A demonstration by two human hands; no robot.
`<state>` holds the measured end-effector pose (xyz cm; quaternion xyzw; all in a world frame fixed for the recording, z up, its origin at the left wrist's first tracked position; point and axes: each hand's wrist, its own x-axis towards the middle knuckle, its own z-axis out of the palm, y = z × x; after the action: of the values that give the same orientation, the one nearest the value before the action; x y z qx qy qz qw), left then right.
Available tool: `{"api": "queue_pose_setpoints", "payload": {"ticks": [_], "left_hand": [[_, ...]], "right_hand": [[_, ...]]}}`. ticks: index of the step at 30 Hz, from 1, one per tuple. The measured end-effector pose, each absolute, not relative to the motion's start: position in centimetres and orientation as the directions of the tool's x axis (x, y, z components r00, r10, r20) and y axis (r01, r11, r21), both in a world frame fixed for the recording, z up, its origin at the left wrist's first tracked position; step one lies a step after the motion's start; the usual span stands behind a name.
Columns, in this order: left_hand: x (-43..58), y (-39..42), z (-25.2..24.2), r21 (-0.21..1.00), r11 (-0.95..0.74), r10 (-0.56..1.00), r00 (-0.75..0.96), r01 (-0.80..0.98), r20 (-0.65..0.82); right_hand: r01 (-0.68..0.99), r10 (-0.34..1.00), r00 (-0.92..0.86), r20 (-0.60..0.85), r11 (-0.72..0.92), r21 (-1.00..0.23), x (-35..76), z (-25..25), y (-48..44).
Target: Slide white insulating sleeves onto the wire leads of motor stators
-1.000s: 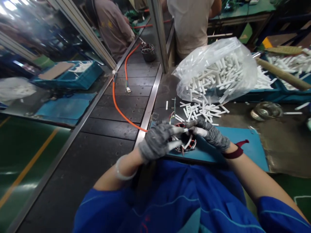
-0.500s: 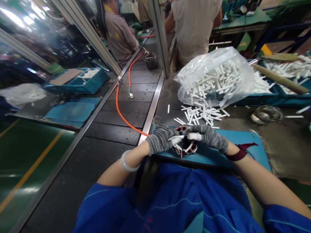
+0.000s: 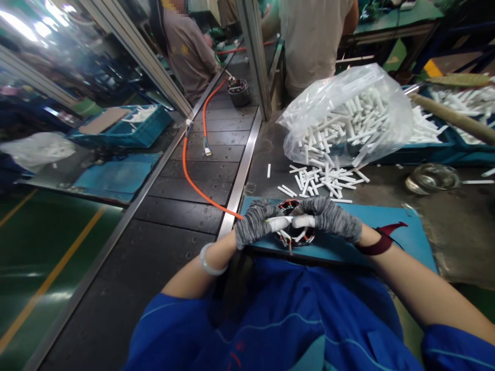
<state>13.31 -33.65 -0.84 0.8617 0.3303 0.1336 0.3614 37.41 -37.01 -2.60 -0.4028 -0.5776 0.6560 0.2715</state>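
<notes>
A motor stator (image 3: 307, 238) with copper-red windings and several white sleeves inside its ring lies on a blue mat (image 3: 390, 226) close to my body. Over its near side, my left hand (image 3: 258, 222), in a grey glove with white fingertips, pinches a thin white sleeve tube (image 3: 285, 218). My right hand (image 3: 328, 217), gloved alike, is closed at the tube's right end, its thumb and finger pressed on a thin wire mostly hidden by the fingertips. The two hands' fingertips nearly meet.
Loose white tubes (image 3: 323, 180) lie beyond the mat, in front of a clear plastic bag (image 3: 367, 116) full of them. A glass bowl (image 3: 432, 178) stands right. An orange cable (image 3: 193, 183) runs along the conveyor (image 3: 162, 242) to another stator (image 3: 238, 94). Two people work beyond.
My fingertips have come closer together, closing the gap where a short bit of dark thin wire showed beside the white tube. The stator stays in place.
</notes>
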Motion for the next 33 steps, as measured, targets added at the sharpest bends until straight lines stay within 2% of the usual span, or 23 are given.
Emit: {"api": "queue_pose_setpoints", "payload": {"ticks": [3, 5, 7, 9, 12, 14, 16, 21, 24, 27, 28, 30, 33], "left_hand": [[13.4, -33.2, -0.8, 0.741, -0.533, 0.617, 0.787, 0.408, 0.010], [13.6, -32.9, -0.7, 0.728, -0.548, 0.606, 0.796, 0.411, 0.006], [14.0, -32.6, -0.5, 0.663, -0.590, 0.602, 0.799, 0.461, -0.020], [14.3, -32.4, -0.1, 0.507, -0.656, 0.619, 0.783, 0.560, -0.064], [14.7, -32.4, 0.4, 0.216, -0.730, 0.638, 0.760, 0.648, -0.125], [15.3, -32.6, 0.4, 0.104, -0.749, 0.641, 0.755, 0.654, -0.135], [16.3, -33.0, 0.2, 0.056, -0.765, 0.633, 0.765, 0.642, -0.121], [19.4, -33.5, 1.6, 0.065, -0.828, 0.543, 0.826, 0.556, -0.151], [17.7, -32.8, 2.6, 0.159, -0.877, 0.453, 0.891, 0.453, -0.040], [13.6, -31.7, 0.9, 0.287, -0.924, 0.288, 0.954, 0.254, 0.083], [12.3, -31.4, -0.1, 0.271, -0.933, 0.272, 0.957, 0.237, 0.099], [10.5, -31.4, -2.4, 0.165, -0.950, 0.288, 0.947, 0.264, 0.142], [10.3, -32.7, -4.5, 0.038, -0.922, 0.387, 0.904, 0.386, 0.182]], "right_hand": [[0.086, 0.783, -0.590, -0.195, -0.179, -0.980, 38.0, -2.0, -36.8], [0.145, 0.817, -0.557, -0.150, -0.083, -0.986, 37.7, -1.9, -36.8], [0.256, 0.866, -0.493, -0.078, 0.059, -0.965, 37.1, -2.4, -37.0], [0.362, 0.899, -0.436, 0.033, 0.209, -0.908, 36.7, -3.3, -37.2], [0.459, 0.881, -0.430, 0.198, 0.402, -0.792, 37.4, -4.7, -37.4], [0.504, 0.864, -0.423, 0.272, 0.474, -0.722, 38.8, -4.9, -37.5], [0.508, 0.879, -0.378, 0.291, 0.460, -0.728, 40.2, -4.7, -37.7], [0.373, 0.953, -0.260, 0.154, 0.246, -0.895, 41.7, -4.3, -39.0], [0.419, 0.973, -0.212, 0.087, 0.171, -0.892, 42.5, -5.2, -40.8], [0.470, 0.969, -0.245, -0.010, 0.110, -0.876, 43.6, -6.1, -42.9], [0.491, 0.968, -0.248, -0.032, 0.097, -0.866, 43.9, -6.3, -43.4], [0.583, 0.982, -0.185, -0.034, 0.081, -0.808, 44.5, -6.4, -43.7], [0.827, 0.998, 0.030, 0.050, 0.003, -0.562, 45.3, -6.4, -42.4]]}}
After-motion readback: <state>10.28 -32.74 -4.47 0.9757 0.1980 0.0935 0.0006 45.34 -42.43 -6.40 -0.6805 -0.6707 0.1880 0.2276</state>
